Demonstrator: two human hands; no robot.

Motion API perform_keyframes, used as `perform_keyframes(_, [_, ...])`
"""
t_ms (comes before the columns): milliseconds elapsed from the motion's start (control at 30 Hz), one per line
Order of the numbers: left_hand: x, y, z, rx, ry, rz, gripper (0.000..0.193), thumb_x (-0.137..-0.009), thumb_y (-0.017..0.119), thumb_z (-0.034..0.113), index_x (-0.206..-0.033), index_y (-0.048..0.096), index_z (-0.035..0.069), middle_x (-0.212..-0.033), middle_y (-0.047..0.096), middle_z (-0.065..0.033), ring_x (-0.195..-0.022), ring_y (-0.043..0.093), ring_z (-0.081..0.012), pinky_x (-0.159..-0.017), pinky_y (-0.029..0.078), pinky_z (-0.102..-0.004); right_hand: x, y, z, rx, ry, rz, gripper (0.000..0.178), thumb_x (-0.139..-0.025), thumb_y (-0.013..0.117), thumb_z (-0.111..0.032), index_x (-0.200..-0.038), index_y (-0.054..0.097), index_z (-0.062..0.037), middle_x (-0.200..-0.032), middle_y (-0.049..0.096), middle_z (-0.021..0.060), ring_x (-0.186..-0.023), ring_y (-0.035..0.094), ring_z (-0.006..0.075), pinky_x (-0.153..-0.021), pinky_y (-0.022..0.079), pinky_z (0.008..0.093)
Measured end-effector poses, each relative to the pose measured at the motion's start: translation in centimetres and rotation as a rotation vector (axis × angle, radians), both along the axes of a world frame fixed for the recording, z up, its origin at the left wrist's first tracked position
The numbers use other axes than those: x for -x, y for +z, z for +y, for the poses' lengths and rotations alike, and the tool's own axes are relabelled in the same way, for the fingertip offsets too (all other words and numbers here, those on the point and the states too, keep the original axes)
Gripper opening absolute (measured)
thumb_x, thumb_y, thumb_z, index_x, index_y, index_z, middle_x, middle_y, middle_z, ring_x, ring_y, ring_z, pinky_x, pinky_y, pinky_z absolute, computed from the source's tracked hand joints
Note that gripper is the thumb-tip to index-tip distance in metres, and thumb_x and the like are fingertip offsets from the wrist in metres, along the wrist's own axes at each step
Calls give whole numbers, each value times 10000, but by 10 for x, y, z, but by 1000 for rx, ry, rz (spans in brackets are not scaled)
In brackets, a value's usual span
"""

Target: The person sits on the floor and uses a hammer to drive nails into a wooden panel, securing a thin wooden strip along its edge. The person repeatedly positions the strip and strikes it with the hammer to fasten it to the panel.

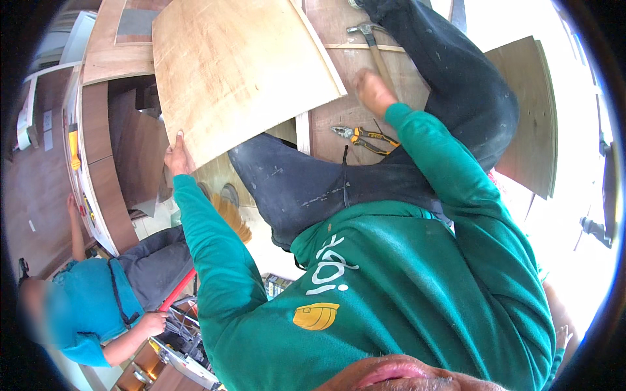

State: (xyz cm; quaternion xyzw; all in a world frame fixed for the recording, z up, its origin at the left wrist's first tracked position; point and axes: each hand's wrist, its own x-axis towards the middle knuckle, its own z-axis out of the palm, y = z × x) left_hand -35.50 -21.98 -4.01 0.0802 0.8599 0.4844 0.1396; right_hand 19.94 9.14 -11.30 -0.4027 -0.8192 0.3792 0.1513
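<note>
A pale plywood panel (241,72) is tilted in front of me, with a narrow wooden strip (319,49) along its right edge. My left hand (177,156) grips the panel's lower left corner, thumb on the upper face. Just right of the panel, my right hand (376,94) is curled closed and slightly blurred; whether something small is in it cannot be made out. Beyond that hand lies a claw hammer (380,60) with a wooden handle, on a brown board surface (332,85). Combination pliers (365,138) with yellow and black handles rest nearer, beside my thigh.
My bent leg (456,78) lies across the right of the work surface. Stacked plywood sheets (525,111) stand at the right. On the left is an open brown cabinet frame (98,130) with a yellow-handled tool (74,143) on it. A co-worker in teal (98,293) holds a red bar (177,290).
</note>
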Motion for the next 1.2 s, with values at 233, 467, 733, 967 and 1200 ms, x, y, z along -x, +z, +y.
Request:
perform_keyframes(233, [-11, -1, 18, 130, -9, -3, 629, -887, 910, 360, -1261, 668, -84, -1201, 747, -152, -1046, 723, -229, -956, 575, -346, 17, 91, 4, 133, 292, 141, 57, -992, 625, -56, -1023, 616, -8, -1029, 677, 249, -1031, 652, 445, -908, 514, 521])
perform_keyframes(467, [23, -13, 16, 180, -74, -114, 774, -913, 867, 443, -1356, 632, -147, -1345, 696, -188, -1239, 652, -240, -1087, 501, -368, 32, 75, -2, 128, 284, 180, 56, -983, 625, -40, -1023, 592, -20, -1050, 629, 235, -1114, 598, 425, -992, 474, 498])
perform_keyframes(733, [32, -52, 19, 20, -48, -345, 654, -892, 897, 339, -1331, 673, -92, -1246, 738, -158, -1104, 702, -238, -977, 555, -365, 39, 81, -7, 123, 246, 169, 68, -987, 613, -53, -1034, 608, -5, -1076, 655, 222, -1125, 602, 417, -981, 481, 513])
perform_keyframes(967, [9, -28, 7, -193, 8, -179, 507, -910, 868, 230, -1274, 705, -83, -1224, 756, -143, -1056, 729, -212, -946, 564, -344, 45, 113, -7, 309, 93, 157, 115, -1008, 602, -70, -1059, 604, 33, -1013, 652, 270, -1033, 642, 443, -936, 500, 484])
perform_keyframes(1200, [-33, 49, 52, 359, 92, 138, 692, -845, 855, 500, -1280, 730, -23, -1218, 783, -163, -1087, 756, -279, -979, 555, -378, 84, 93, -16, 169, -215, 306, 129, -1033, 592, -89, -1089, 591, 26, -1021, 659, 295, -1018, 657, 441, -923, 504, 492])
